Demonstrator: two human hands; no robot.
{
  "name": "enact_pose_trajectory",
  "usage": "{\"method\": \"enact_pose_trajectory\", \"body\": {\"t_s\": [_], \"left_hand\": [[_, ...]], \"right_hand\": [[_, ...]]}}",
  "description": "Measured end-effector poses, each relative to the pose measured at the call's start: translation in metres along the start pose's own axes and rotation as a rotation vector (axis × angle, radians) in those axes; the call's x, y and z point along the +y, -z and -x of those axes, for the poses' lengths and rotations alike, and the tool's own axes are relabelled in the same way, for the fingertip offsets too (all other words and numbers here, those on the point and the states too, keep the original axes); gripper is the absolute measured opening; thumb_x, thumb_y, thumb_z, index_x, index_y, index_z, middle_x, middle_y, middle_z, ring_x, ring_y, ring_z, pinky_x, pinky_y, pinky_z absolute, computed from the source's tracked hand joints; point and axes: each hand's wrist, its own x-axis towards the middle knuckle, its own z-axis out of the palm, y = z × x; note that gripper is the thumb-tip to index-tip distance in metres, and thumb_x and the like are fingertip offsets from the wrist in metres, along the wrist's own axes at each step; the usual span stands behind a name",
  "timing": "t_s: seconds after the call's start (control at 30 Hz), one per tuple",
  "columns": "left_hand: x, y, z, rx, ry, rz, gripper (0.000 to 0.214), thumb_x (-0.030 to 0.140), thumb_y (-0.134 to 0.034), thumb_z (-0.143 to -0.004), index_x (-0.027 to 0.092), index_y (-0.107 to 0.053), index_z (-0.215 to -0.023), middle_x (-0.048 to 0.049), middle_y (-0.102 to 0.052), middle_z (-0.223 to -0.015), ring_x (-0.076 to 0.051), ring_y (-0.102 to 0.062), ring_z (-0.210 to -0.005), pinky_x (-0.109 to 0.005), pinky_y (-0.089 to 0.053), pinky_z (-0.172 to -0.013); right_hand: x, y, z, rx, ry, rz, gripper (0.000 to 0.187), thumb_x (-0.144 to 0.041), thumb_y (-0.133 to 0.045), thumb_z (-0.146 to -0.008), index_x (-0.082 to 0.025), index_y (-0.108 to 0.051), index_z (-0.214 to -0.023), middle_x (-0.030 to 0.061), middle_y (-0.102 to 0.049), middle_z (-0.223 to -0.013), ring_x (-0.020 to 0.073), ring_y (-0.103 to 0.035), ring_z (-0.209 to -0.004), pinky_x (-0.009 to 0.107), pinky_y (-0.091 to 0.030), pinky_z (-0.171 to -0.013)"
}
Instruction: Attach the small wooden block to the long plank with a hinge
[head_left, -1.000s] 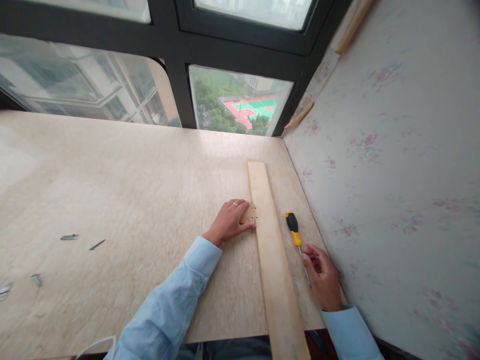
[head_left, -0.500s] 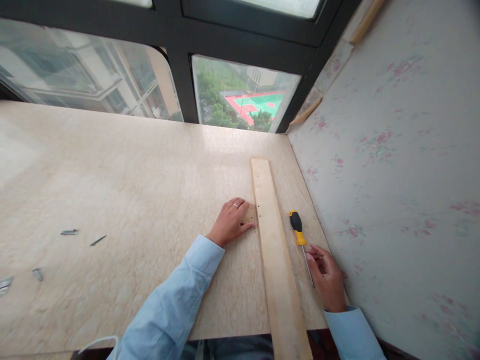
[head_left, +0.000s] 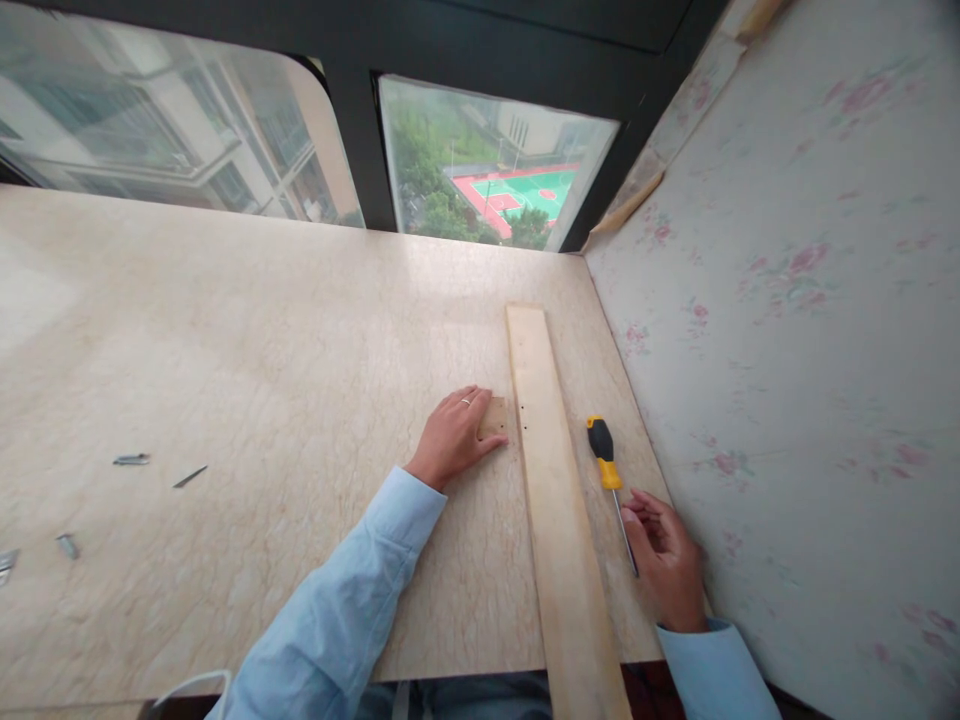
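Observation:
My left hand [head_left: 454, 435] lies flat, fingers together, on a small square wooden piece [head_left: 495, 416] that sits just left of a long pale wooden plank [head_left: 555, 500]. Small dark holes show on the plank beside that piece. A screwdriver [head_left: 609, 470] with a black and yellow handle lies right of the plank, its thin shaft pointing toward me. My right hand [head_left: 664, 560] rests on the tabletop by the shaft's tip, fingers loosely curled, and holds nothing that I can make out.
The marble-patterned tabletop [head_left: 225, 380] runs to a window at the back. A floral wallpapered wall [head_left: 787, 350] closes the right side. Small metal bits [head_left: 131, 460] lie at the far left. The plank overhangs the table's front edge.
My left hand has slid the small wooden piece a little left, off the plank's edge. My right hand has barely moved; the view has tilted down slightly.

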Motion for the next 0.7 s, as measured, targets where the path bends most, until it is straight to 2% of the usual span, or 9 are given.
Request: {"method": "enact_pose_trajectory", "body": {"t_s": [0.3,0.43,0.53,0.7], "left_hand": [[-0.003,-0.005,0.001,-0.057,0.014,0.01,0.072,0.05,-0.067,-0.081,0.011,-0.042,-0.137,-0.022,-0.053,-0.135,-0.031,-0.039,-0.137,-0.05,-0.027,-0.115],[-0.002,-0.005,0.004,-0.07,0.028,0.038,0.082,0.053,-0.068,-0.079,0.012,-0.035,-0.142,-0.0227,-0.046,-0.142,-0.032,-0.032,-0.141,-0.051,-0.025,-0.116],[0.001,0.002,0.011,-0.084,0.045,0.03,0.084,0.05,-0.067,-0.081,0.012,-0.029,-0.145,-0.0228,-0.04,-0.147,-0.033,-0.027,-0.143,-0.053,-0.024,-0.116],[-0.005,0.02,0.033,-0.068,0.08,0.013,0.077,0.041,-0.065,-0.083,0.014,-0.028,-0.145,-0.0216,-0.04,-0.147,-0.033,-0.027,-0.143,-0.054,-0.025,-0.115]], "right_hand": [[-0.004,0.002,0.003,0.023,-0.062,-0.03,0.039,-0.044,-0.064,-0.081,-0.017,-0.065,-0.109,0.0098,-0.068,-0.094,0.0213,-0.064,-0.081,0.036,-0.054,-0.074],[-0.002,0.001,0.004,0.04,-0.128,-0.071,0.042,-0.046,-0.065,-0.08,-0.016,-0.065,-0.11,0.0104,-0.068,-0.096,0.0212,-0.064,-0.081,0.036,-0.055,-0.074],[-0.001,0.0,0.003,0.039,-0.158,-0.096,0.044,-0.047,-0.066,-0.079,-0.016,-0.065,-0.11,0.0101,-0.068,-0.096,0.0212,-0.064,-0.082,0.035,-0.054,-0.076],[-0.002,0.0,0.003,0.047,-0.194,-0.092,0.05,-0.051,-0.066,-0.077,-0.015,-0.065,-0.11,0.0107,-0.068,-0.097,0.0221,-0.063,-0.083,0.037,-0.053,-0.078]]}}
